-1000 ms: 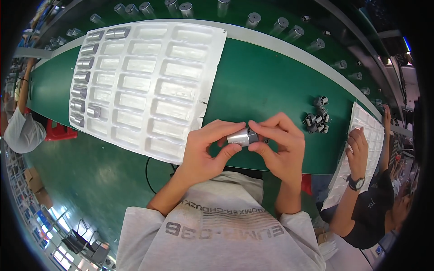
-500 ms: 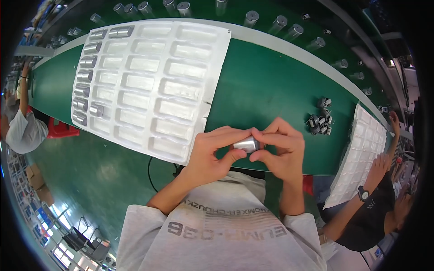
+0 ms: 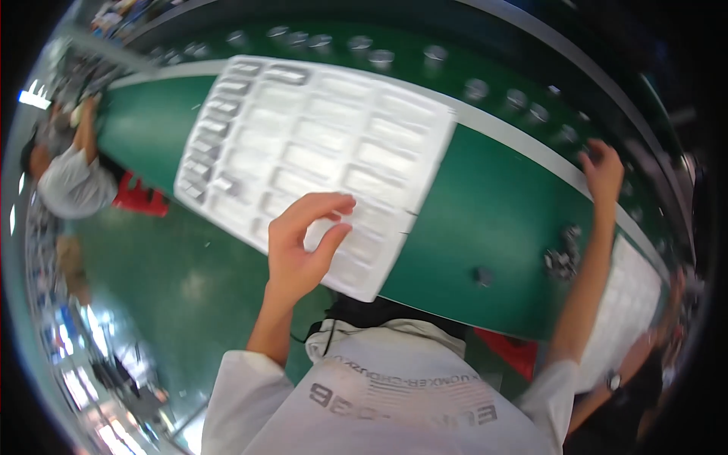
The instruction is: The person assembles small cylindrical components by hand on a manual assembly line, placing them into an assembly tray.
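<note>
2 bare hands in view, well apart; left hand (image 3: 298,246) is over the white tray (image 3: 415,171), thumb and fingers curled into a C, tips apart with a gap between them; we can't tell if it touches the tray; right hand (image 3: 604,178) is stretched far ahead and to the right, near the end of a row of upright cylinders (image 3: 435,54), silver, blurred; its fingers are bent, and we can't tell if they pinch anything.

The tray spreads under the left hand, ahead of it and to its left; we see tray cylinders (image 3: 213,126) lying in cells, mostly in the column farthest left of that hand; the upright row runs beyond the tray, from ahead of the left hand across to the right hand.

Between the hands we have the green tabletop (image 3: 455,216); 1 small dark part (image 3: 483,277) sits there, nearer the body than either hand; a heap of small parts (image 3: 562,262) lies just left of the right forearm; a 2nd tray (image 3: 629,303) is right of that forearm, a co-worker's wristwatch (image 3: 613,381) near it; far left of the left hand, 1 red stool (image 3: 140,196).
</note>
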Action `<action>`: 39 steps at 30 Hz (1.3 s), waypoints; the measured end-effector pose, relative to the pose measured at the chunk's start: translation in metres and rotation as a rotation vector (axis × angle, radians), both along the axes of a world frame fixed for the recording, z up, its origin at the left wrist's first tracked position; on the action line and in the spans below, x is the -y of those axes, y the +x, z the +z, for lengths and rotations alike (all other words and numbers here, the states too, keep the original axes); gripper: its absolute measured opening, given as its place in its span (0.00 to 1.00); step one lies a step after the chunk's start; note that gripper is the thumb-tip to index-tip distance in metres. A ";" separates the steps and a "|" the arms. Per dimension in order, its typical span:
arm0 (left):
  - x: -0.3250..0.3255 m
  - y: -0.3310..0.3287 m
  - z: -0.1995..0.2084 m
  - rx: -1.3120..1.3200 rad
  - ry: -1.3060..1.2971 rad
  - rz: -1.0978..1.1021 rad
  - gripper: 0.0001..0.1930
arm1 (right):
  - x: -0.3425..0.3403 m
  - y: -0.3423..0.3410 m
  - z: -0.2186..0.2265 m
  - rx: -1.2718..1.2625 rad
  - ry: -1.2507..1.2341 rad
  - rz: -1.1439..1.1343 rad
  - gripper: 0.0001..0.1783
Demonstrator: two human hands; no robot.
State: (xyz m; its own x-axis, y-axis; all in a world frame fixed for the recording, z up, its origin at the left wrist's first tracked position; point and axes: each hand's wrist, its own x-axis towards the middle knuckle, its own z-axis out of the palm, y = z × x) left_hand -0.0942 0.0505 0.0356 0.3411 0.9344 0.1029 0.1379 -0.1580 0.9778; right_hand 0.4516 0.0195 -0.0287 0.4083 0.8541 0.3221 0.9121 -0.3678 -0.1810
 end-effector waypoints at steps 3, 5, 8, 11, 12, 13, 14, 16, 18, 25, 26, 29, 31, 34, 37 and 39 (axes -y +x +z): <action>-0.019 -0.038 -0.004 -0.618 0.521 0.261 0.16 | 0.013 0.015 -0.006 -0.014 -0.007 0.079 0.22; -0.027 -0.086 0.002 -0.967 0.646 0.367 0.18 | 0.016 -0.019 0.025 -0.050 0.042 0.037 0.23; -0.044 -0.138 0.001 -1.128 0.590 0.287 0.24 | 0.032 -0.065 0.044 -0.170 0.146 0.089 0.22; -0.064 -0.161 -0.004 -1.124 0.604 0.087 0.27 | 0.048 -0.145 0.075 -0.350 0.106 0.355 0.22; -0.067 -0.167 -0.005 -1.125 0.589 0.063 0.28 | 0.051 -0.170 0.084 -0.395 -0.047 0.458 0.24; -0.068 -0.170 -0.007 -1.124 0.577 0.070 0.27 | 0.060 -0.190 0.091 -0.460 -0.109 0.508 0.25; -0.070 -0.175 -0.010 -1.138 0.616 0.052 0.26 | 0.070 -0.207 0.088 -0.534 -0.158 0.570 0.26; -0.077 -0.174 -0.016 -1.088 0.533 0.060 0.25 | 0.089 -0.230 0.083 -0.613 -0.290 0.569 0.28; -0.082 -0.167 -0.024 -1.033 0.555 0.078 0.24 | 0.106 -0.237 0.060 -0.656 -0.327 0.546 0.29; -0.029 -0.090 -0.025 -0.125 0.242 0.131 0.20 | 0.120 -0.240 0.023 -1.168 0.045 0.416 0.20; -0.018 -0.062 -0.023 -0.035 0.123 0.150 0.21 | 0.120 -0.242 0.020 -1.171 0.044 0.429 0.20; 0.009 -0.002 -0.042 0.185 -0.129 0.066 0.22 | 0.123 -0.249 0.011 -1.441 0.283 0.305 0.17; 0.028 0.038 -0.042 0.432 -0.349 -0.075 0.22 | 0.121 -0.257 0.015 -1.528 0.313 0.253 0.15; 0.047 0.065 -0.044 0.501 -0.470 -0.243 0.18 | 0.119 -0.266 0.017 -1.648 0.361 0.172 0.12; 0.055 0.078 -0.049 0.753 -0.708 -0.342 0.15 | 0.117 -0.276 0.021 -1.697 0.405 0.178 0.11; 0.055 0.084 -0.039 0.825 -0.824 -0.253 0.13 | 0.113 -0.283 0.022 -1.709 0.423 0.241 0.11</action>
State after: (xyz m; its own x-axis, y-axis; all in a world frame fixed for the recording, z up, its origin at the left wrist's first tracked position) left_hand -0.0100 -0.0042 -0.0031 0.6378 0.7374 -0.2222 -0.5241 0.6270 0.5764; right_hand 0.1688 -0.0940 -0.0066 0.3823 0.9192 -0.0942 -0.3550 0.0520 -0.9334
